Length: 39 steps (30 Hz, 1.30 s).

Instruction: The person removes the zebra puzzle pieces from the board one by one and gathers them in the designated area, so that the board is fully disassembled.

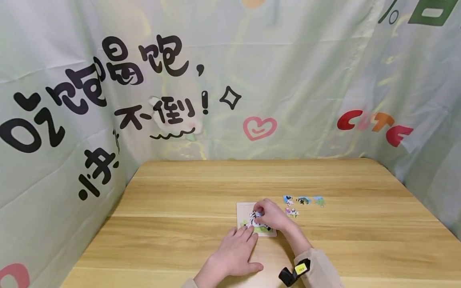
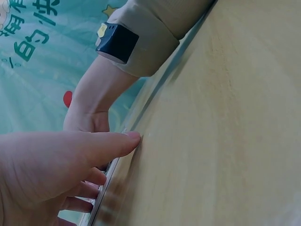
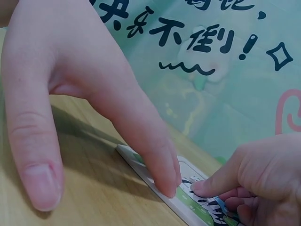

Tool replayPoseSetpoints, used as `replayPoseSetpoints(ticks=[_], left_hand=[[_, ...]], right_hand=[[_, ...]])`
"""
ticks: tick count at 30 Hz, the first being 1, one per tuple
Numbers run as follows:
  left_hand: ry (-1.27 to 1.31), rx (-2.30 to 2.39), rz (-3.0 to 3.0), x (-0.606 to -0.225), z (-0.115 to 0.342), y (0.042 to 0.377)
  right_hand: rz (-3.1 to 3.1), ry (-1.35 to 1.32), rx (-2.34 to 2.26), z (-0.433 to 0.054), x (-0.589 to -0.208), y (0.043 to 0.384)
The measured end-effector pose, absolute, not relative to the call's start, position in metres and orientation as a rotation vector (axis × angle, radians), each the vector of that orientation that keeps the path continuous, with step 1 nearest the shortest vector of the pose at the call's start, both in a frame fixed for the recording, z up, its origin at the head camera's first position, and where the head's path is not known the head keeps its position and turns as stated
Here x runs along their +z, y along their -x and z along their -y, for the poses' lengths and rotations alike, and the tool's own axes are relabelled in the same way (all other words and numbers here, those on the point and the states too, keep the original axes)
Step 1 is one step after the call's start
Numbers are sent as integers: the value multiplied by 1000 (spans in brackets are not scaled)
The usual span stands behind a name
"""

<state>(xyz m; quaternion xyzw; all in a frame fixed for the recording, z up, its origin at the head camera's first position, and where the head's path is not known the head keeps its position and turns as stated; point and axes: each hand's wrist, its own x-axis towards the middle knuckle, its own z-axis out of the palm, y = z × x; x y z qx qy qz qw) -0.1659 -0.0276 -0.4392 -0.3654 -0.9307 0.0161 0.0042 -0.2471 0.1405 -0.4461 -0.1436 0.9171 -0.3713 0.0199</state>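
A small square puzzle board [image 1: 242,209] with a zebra picture [image 1: 256,222] lies flat on the table. My left hand [image 1: 235,250] rests with its fingers spread, the fingertips touching the board's near left part. From the right, my right hand [image 1: 273,216] reaches over the board and pinches a puzzle piece with some blue on it, mostly hidden by the fingers. The right wrist view has the right thumb [image 3: 204,188] on the zebra picture, close to the left hand's fingertips. Several loose puzzle pieces [image 1: 303,200] lie just beyond the board's right side.
The wooden table [image 1: 173,200] runs back to a printed cloth curtain [image 1: 306,88] that hangs behind it and along both sides. A small black device [image 1: 295,273] is strapped at the right sleeve cuff.
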Motion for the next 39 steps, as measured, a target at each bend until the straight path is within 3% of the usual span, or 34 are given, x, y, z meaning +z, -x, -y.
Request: replayPoseSetpoints(ticks=[15,39], left_hand=[[1153,46,2901,-444,26,168],[1146,47,2889,-444,27,167]], right_hand=[[-2839,436,-1137,-137,-441,246],[-2763,637,-1127,-147,-439,249]])
